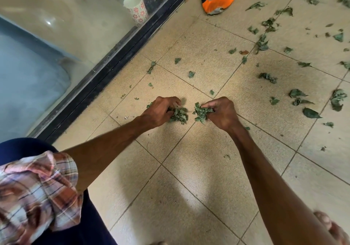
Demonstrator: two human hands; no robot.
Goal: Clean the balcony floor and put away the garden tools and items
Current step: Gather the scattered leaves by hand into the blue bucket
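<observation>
Head view: both bare forearms reach forward and down, wrists bent. The left hand point(161, 110) has its fingers curled round a left clump point(179, 115) of crumpled green leaves. The right hand point(221, 112) pinches a right clump point(201, 113) just beside it, low over a grout line. The floor point(189, 169) is beige speckled square tile with thin joints. Loose leaves point(265, 78), curled and torn, lie scattered mostly to the right. An orange glove point(217, 0) with black fingertips lies flat near the dark door frame point(106, 74). Behind the dusty glass stands a patterned cup point(136, 8). A rolled plaid sleeve point(37, 188) covers the left upper arm.
</observation>
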